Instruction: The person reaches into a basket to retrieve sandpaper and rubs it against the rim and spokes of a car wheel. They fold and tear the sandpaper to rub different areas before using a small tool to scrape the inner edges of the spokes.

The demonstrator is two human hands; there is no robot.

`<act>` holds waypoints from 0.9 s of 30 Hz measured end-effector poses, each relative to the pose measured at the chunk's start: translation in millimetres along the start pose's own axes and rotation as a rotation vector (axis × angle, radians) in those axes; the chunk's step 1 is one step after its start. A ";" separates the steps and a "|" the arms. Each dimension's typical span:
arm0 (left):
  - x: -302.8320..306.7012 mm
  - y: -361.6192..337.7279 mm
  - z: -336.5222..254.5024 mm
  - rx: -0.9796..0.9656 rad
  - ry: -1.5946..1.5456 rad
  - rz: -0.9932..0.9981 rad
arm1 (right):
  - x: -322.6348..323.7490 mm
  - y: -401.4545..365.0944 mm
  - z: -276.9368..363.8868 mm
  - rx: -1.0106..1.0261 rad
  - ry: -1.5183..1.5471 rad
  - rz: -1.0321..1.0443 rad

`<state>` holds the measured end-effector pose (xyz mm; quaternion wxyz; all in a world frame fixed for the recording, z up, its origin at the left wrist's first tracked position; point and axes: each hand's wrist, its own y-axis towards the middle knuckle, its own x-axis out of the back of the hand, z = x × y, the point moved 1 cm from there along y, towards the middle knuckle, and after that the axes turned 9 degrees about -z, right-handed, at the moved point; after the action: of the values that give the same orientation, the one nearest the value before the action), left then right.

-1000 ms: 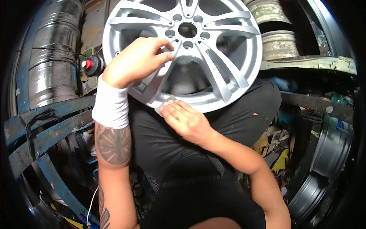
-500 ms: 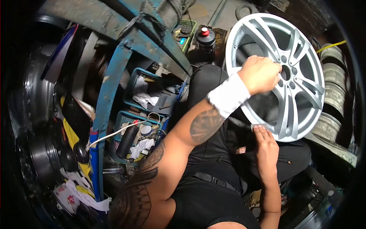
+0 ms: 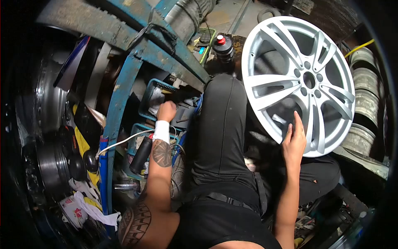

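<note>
— Where is the silver wheel sitting?
— It is standing on its edge at the right of the view, leaning against the person's leg in the black trousers; its spokes are facing the camera.
— What is the right hand doing?
— It is lying flat on the lower part of the wheel; the fingers are stretching out straight, pointing up along a spoke; the hand is spread and pressing on the metal.
— And the left hand?
— It is reaching to the other side, well apart from the wheel, down into a blue basket with white rags in it; the fingers are curling in, but nobody can tell if they are gripping anything; a white wristband is wrapping the wrist.
— What is lying around?
— A second blue basket is sitting just below the first, with a black can and a white cable; a blue metal frame is standing beside the baskets; a black bottle with a red cap is standing beyond the knee, near the wheel; more rims are piling up at the far right.
</note>
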<state>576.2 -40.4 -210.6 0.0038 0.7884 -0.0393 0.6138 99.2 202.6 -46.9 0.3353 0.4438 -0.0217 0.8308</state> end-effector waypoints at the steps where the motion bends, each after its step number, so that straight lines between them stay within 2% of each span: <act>1: -9.7 -11.1 9.8 0.048 -0.095 0.036 | 1.1 -0.5 -0.3 -0.028 0.018 -0.024; 2: -21.9 -24.0 12.9 0.121 -0.227 0.109 | 3.3 0.6 1.0 -0.066 0.041 -0.038; 3: -40.8 -35.7 17.4 0.071 -0.100 0.127 | 3.3 0.1 -0.8 -0.047 0.038 -0.013; 4: -31.8 -51.1 -4.6 0.073 -0.006 0.152 | 2.3 -0.2 -3.3 -0.025 0.038 0.013; 7: -42.6 -68.5 -19.0 0.097 0.106 0.097 | -5.1 -4.3 0.5 0.091 -0.093 0.075; 9: -51.1 -70.6 -12.5 0.056 0.134 0.099 | -2.6 -2.6 10.8 -0.010 -0.116 0.207; 13: -43.6 -73.6 -11.8 -0.006 0.182 0.159 | -1.1 -0.3 12.3 -0.017 -0.127 0.207; 14: -43.2 -69.7 -7.8 0.029 0.219 0.240 | -1.3 0.2 13.9 -0.023 -0.126 0.208; 17: -47.8 -66.1 7.6 0.068 0.367 0.142 | -2.1 1.2 15.9 -0.039 -0.134 0.214; 18: -45.5 -64.6 11.4 0.104 0.413 0.220 | -1.5 1.0 15.4 -0.041 -0.144 0.220; 21: -42.8 -64.6 16.4 0.150 0.489 0.152 | -1.3 0.0 12.6 -0.045 -0.139 0.228; 27: -39.4 -57.7 9.3 -0.092 0.334 -0.058 | 0.2 1.1 16.3 -0.062 -0.146 0.244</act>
<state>579.5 18.9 -248.6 0.0642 0.6752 -0.0436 0.7335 110.2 196.4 -36.7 0.2432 0.4865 -0.1255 0.8297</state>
